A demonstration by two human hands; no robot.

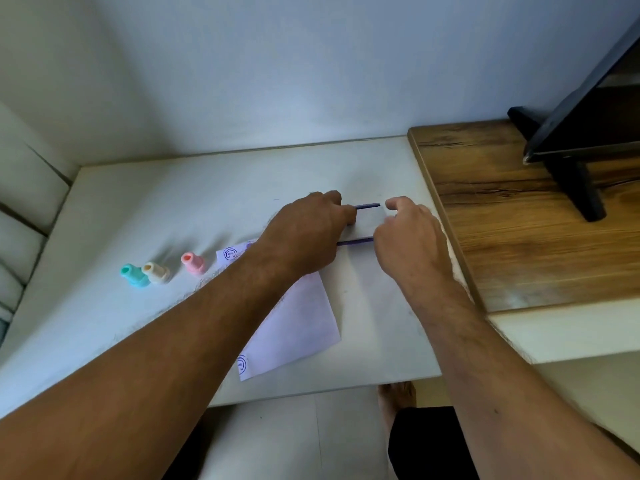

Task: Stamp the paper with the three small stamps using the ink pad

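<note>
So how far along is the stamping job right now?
Two round prints show on the paper; any third may be hidden under the left forearm. All three stamps, teal, cream and pink, stand on the table. Both hands, left and right, hold the ink pad, perhaps closing it.

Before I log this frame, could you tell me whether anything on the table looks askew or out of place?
Only mildly: the paper lies at an angle to the table edge, partly under the left arm. The three stamps stand upright in a row, and both hands hold the ink pad. No spills show.
</note>
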